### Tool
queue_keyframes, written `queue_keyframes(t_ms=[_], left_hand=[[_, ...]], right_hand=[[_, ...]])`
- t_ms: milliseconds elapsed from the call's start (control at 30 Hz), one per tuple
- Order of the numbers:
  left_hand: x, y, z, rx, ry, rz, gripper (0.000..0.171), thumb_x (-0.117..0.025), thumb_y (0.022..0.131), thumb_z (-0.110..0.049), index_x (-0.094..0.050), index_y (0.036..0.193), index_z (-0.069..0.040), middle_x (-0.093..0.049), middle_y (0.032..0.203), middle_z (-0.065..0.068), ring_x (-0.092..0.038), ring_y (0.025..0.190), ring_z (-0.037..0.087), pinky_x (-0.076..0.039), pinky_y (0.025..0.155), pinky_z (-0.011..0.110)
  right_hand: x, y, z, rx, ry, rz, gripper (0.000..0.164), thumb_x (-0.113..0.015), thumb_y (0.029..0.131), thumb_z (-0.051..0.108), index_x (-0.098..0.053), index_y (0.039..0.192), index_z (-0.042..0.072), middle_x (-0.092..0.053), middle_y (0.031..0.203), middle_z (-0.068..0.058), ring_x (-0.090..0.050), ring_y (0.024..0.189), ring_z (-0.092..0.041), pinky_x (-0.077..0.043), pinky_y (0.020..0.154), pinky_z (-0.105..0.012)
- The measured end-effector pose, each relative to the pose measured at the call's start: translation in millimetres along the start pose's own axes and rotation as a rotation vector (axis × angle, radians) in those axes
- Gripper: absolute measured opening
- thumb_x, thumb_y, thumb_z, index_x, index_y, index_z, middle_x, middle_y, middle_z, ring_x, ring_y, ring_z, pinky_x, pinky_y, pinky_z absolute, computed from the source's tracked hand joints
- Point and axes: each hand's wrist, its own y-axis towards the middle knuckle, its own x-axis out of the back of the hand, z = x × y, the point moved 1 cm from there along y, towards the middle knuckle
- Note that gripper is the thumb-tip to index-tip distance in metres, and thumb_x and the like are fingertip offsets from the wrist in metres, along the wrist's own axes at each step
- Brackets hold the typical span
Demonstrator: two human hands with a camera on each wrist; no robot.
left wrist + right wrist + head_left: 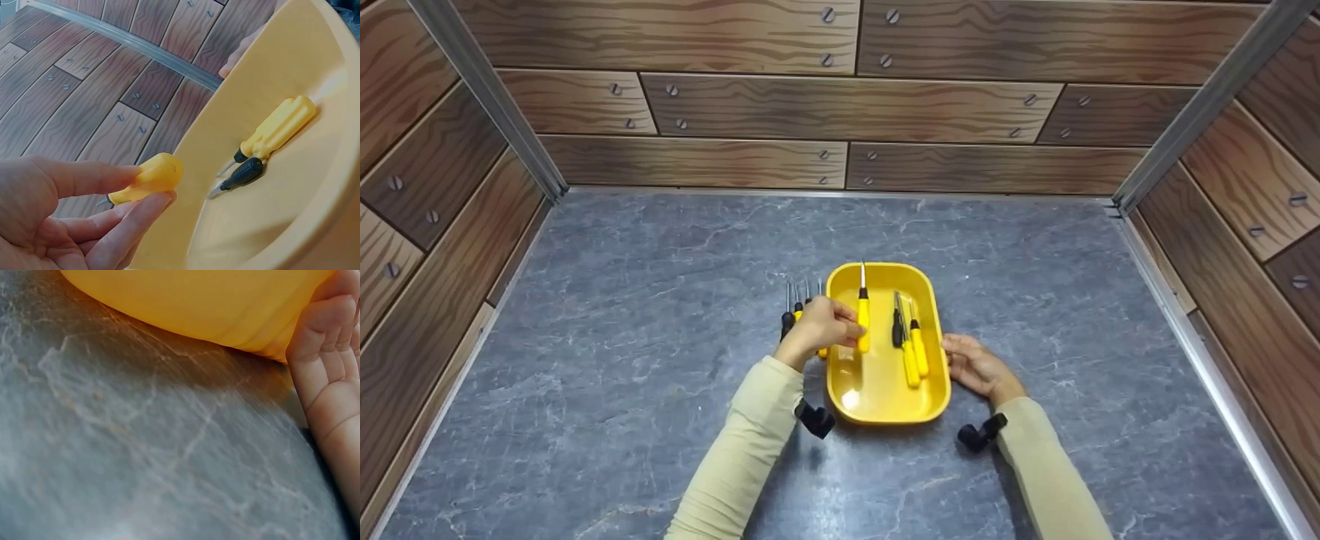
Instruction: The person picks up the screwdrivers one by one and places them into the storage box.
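Observation:
A yellow screwdriver (863, 319) with a black collar is pinched by its handle between the thumb and fingers of my left hand (823, 324). Its shaft points away from me, over the left part of a yellow plastic tray (847, 409). Inside the tray, toward its right side, lie a small black screwdriver (898, 330) and two yellow ones, seen too in the left wrist view as a black handle (243, 173) and yellow handles (284, 126). My right hand (979, 366) rests its loosely bent fingers against the tray's outer right wall.
Several more screwdrivers (788, 319) lie side by side on the table left of the tray, partly hidden by my left hand. The grey marbled tabletop (660, 300) is bordered by wood-patterned walls (840, 109) and metal rails.

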Motion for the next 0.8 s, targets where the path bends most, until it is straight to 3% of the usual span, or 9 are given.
queue_keyframes(t_ms=[300, 533, 733, 800], left_hand=[[-5.0, 6.9, -0.8, 0.02, 0.06, 0.005, 0.021, -0.073, 0.079, -0.001, -0.067, 0.098, 0.006, -0.071, 0.1, 0.022, -0.072, 0.065, 0.016, -0.062, 0.081, 0.039], [-9.2, 10.8, -2.7, 0.019, 0.135, 0.025, 0.006, -0.074, 0.078, -0.001, -0.069, 0.08, 0.002, -0.073, 0.088, 0.022, -0.075, 0.073, 0.025, -0.062, 0.078, 0.039], [-14.8, 19.3, -6.6, 0.031, 0.2, 0.057, 0.027, -0.074, 0.079, -0.003, -0.059, 0.057, -0.01, -0.075, 0.086, 0.02, -0.075, 0.083, 0.03, -0.061, 0.083, 0.043], [-16.6, 22.7, -7.5, 0.039, 0.197, 0.065, 0.03, -0.074, 0.079, -0.002, -0.057, 0.055, -0.011, -0.075, 0.084, 0.02, -0.075, 0.075, 0.028, -0.061, 0.084, 0.044]], right_hand=[[-1, 1, 0, 0.002, 0.006, -0.003, 0.047, -0.023, 0.103, 0.0, -0.07, 0.096, 0.006, -0.074, 0.091, -0.001, -0.069, 0.084, -0.011, -0.059, 0.08, -0.023], [0, 1, 0, -0.01, 0.004, -0.016, 0.045, -0.026, 0.103, 0.0, -0.069, 0.094, 0.008, -0.074, 0.089, -0.001, -0.068, 0.083, -0.01, -0.059, 0.081, -0.023], [2, -1, 0, -0.003, 0.005, -0.027, 0.043, -0.027, 0.103, 0.001, -0.069, 0.095, 0.007, -0.074, 0.09, -0.001, -0.069, 0.084, -0.011, -0.059, 0.08, -0.023], [2, 0, 0, -0.004, 0.008, -0.029, 0.043, -0.027, 0.103, 0.001, -0.069, 0.096, 0.007, -0.074, 0.091, -0.001, -0.069, 0.084, -0.011, -0.059, 0.08, -0.023]])
